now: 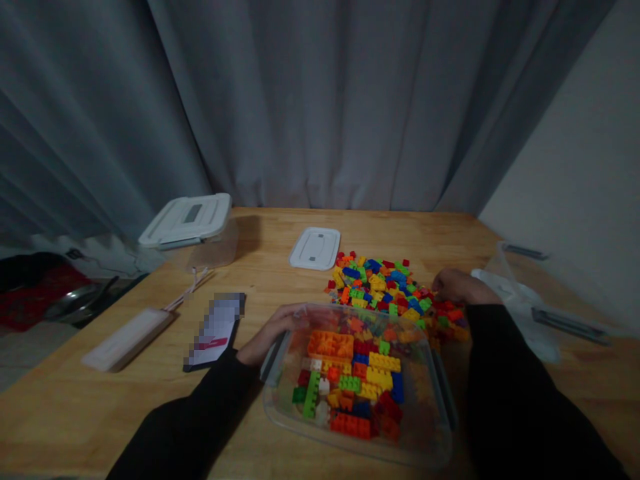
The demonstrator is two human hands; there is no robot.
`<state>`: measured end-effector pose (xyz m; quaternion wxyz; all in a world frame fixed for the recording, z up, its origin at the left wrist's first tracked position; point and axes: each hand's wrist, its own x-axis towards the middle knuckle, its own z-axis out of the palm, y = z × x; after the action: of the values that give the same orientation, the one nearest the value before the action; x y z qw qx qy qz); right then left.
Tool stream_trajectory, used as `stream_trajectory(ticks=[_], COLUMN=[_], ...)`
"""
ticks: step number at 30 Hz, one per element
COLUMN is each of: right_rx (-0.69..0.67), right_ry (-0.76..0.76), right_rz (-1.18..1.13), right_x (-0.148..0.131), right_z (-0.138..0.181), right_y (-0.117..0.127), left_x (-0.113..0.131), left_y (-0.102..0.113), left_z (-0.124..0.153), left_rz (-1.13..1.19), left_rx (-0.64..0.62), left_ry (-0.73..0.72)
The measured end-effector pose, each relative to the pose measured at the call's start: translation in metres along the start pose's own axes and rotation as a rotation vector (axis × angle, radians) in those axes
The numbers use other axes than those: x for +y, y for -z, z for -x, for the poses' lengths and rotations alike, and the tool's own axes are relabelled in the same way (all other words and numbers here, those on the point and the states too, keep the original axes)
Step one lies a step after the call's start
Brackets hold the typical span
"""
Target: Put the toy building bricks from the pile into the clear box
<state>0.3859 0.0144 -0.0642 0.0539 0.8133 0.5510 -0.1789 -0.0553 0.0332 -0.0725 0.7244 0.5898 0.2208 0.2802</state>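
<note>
A clear plastic container (pixel 430 427) holding several colourful toy bricks stands at the near edge of the wooden table. My left hand (pixel 273 333) grips its left rim, fingers curled over the edge. Behind the container lies a loose pile of bricks (pixel 385 287) in red, blue, yellow, green and orange. My right hand (pixel 457 287) rests at the right edge of that pile, fingers curled down into the bricks; what they hold is hidden. Both arms wear black sleeves.
A white lid (pixel 315 248) lies behind the pile. A lidded clear box (pixel 193 227) stands at the back left. A white power bank with cable (pixel 125 339) and a phone (pixel 215 330) lie at left. Another clear tub (pixel 550 300) sits at right. Grey curtain behind.
</note>
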Motion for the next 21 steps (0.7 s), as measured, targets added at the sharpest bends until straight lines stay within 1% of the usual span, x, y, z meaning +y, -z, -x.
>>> stream_trajectory(ticks=[4,9,14,21], right_rx=[0.015,-0.007,-0.011,-0.013], right_ry=[0.002,0.014,0.026,0.023], right_rz=[-0.008,-0.01,-0.02,-0.046], right_x=[0.0027,0.0043,0.0039,0.0027], right_z=[-0.0022,-0.0056,-0.0049,-0.002], right_y=[-0.0028,-0.0037,-0.0041,-0.004], left_x=[0.0001,0.0009,0.0028,-0.0045], left_y=[0.0006,0.0002,-0.0002,0.0055], left_z=[-0.0006,-0.0016,-0.0004,-0.0015], left_rz=[0.025,0.001,-0.013,-0.051], left_rx=[-0.019,-0.04,-0.022,-0.023], left_ry=[-0.004,-0.017,-0.018,-0.018])
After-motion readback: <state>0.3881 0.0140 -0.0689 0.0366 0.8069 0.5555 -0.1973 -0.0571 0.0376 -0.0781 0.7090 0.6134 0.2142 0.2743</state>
